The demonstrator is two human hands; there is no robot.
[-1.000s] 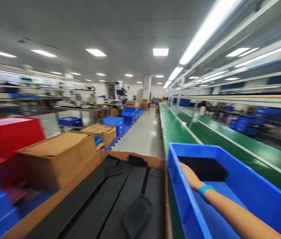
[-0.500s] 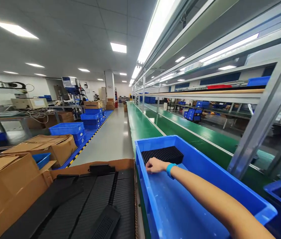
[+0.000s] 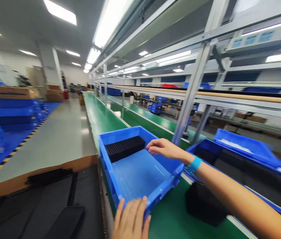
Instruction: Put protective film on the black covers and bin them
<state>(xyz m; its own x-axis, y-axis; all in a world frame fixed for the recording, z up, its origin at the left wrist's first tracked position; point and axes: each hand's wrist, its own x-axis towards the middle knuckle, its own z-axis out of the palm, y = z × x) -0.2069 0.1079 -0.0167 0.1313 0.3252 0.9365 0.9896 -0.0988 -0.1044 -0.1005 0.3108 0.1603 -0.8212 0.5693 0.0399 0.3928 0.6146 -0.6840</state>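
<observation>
A blue plastic bin (image 3: 140, 176) sits on the green conveyor belt in front of me. Along its far left end stands a row of black ribbed parts (image 3: 125, 148). My left hand (image 3: 132, 219) is at the bin's near edge, its fingers stretched out and resting against the rim. Above the bin's right side hovers my right hand (image 3: 164, 147), holding nothing, its fingers loosely bent and apart. A blue band (image 3: 194, 164) circles the right wrist.
On the left, a cardboard box (image 3: 39, 172) holds several black parts. Another blue bin (image 3: 275, 196) with dark flat pieces stands at right, and a black object (image 3: 205, 204) lies on the belt beside it. A metal post (image 3: 190, 96) rises behind my right hand.
The view has turned to the right. My right hand has left the black ribbed parts and moved right and up. My left hand has come into view at the bin's near edge.
</observation>
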